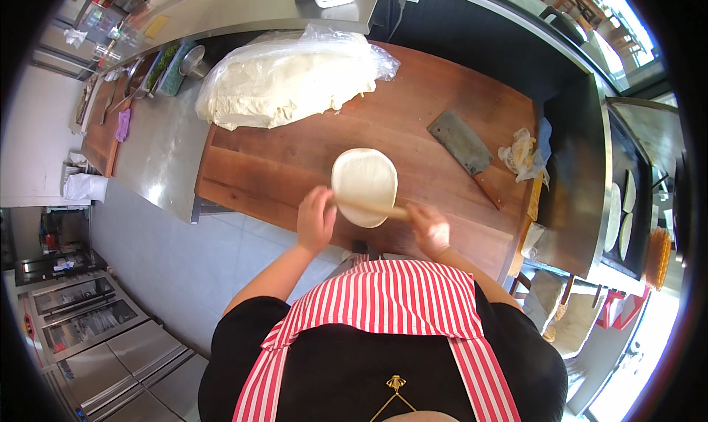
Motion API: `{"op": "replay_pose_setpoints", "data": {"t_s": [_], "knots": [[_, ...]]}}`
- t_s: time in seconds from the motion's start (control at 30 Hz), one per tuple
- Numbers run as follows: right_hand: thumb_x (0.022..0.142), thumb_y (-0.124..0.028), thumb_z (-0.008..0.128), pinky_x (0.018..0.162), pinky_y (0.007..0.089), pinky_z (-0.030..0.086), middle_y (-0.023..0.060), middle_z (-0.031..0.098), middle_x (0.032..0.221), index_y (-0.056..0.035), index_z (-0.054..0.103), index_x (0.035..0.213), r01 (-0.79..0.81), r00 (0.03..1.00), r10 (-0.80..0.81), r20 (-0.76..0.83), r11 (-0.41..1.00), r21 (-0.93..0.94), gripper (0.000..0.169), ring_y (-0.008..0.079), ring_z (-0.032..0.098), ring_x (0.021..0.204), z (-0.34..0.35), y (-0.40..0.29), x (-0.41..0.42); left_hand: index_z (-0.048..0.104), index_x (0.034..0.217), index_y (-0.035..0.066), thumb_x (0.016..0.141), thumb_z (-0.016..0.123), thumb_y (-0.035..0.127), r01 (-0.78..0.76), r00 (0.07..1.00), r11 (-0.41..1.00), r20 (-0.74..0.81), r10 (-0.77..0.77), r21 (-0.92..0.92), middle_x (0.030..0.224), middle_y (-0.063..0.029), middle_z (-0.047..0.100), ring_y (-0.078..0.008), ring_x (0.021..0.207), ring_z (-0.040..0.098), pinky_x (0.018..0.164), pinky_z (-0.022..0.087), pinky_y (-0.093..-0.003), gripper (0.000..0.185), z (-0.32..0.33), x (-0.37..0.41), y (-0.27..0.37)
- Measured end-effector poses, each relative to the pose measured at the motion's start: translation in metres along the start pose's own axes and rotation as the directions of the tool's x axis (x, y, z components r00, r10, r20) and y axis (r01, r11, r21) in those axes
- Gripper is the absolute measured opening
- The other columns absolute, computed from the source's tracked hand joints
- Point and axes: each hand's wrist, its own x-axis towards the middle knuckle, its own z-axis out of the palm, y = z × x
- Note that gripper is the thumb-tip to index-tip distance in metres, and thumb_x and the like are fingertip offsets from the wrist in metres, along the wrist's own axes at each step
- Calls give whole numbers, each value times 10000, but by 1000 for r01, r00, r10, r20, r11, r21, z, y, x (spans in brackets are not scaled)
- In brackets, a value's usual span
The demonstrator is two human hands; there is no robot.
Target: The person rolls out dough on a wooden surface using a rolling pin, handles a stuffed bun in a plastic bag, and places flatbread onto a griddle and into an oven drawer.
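Observation:
A flattened oval of pale dough point(365, 178) lies on the wooden work board point(265, 167) in front of me. Across its lower part runs a wooden rolling pin point(381, 209), slightly blurred. My left hand point(318, 216) grips the pin's left end beside the dough's edge. At the other end, my right hand point(430, 229) is closed around the pin. Further back on the board sits a large mass of dough point(282, 84) under clear plastic sheeting point(381, 57).
Right of the dough lies a cleaver point(462, 141) with its wooden handle towards me. A crumpled plastic bag point(522, 155) rests near the board's right edge. Beyond it, a dark griddle point(628, 223) carries several pale flatbreads point(613, 217). A steel counter point(160, 134) adjoins on the left.

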Motion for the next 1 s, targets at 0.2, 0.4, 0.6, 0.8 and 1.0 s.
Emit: {"op": "replay_pose_setpoints", "data": {"t_s": [0.2, 0.4, 0.6, 0.8, 1.0], "knots": [[720, -22, 638, 740, 438, 497, 148, 617, 997, -76, 607, 1167, -264, 964, 244, -103, 918, -297, 451, 333, 587, 930, -44, 71, 38, 617, 985, 57, 822, 638, 138, 41, 993, 992, 107, -54, 122, 993, -156, 616, -339, 946, 598, 801, 485, -423, 183, 63, 112, -15], [785, -69, 648, 881, 405, 486, 126, 615, 1176, -34, 622, 1177, -338, 938, 345, 36, 883, 327, 394, 278, 572, 1100, -37, 65, 82, 641, 870, 39, 781, 698, 149, -71, 842, 983, 518, 151, -171, 856, -151, 609, -343, 793, 592, 701, 476, -427, 153, 28, 138, 20], [912, -592, 477, 1002, 487, 436, 152, 504, 1380, -37, 472, 1367, -654, 705, -139, 695, -507, 562, 718, 331, 526, 1217, 8, 7, 109, 646, 952, 1, 915, 625, 78, 537, 826, 588, 519, -221, -605, 870, 12, 645, -62, 785, 565, 730, 481, -242, 88, -52, 126, 91], [917, -627, 435, 1007, 472, 447, 141, 558, 1319, -58, 483, 1357, -219, 923, 14, 384, -801, 557, 721, 324, 556, 1170, -83, -100, 180, 558, 1198, 49, 984, 518, 303, 143, 893, 456, -84, -442, -878, 1077, -25, 600, -93, 950, 550, 812, 443, -256, 334, -47, 117, 55], [847, -585, 593, 1022, 528, 403, 188, 433, 1419, -96, 379, 1441, 162, 983, -164, -87, 530, 833, 799, 361, 466, 1265, -140, -165, 186, 522, 1275, 60, 987, 453, 392, 559, 589, 275, 142, -795, -782, 1217, -68, 568, -166, 1091, 539, 917, 423, -338, 445, -49, 31, 7]]}}
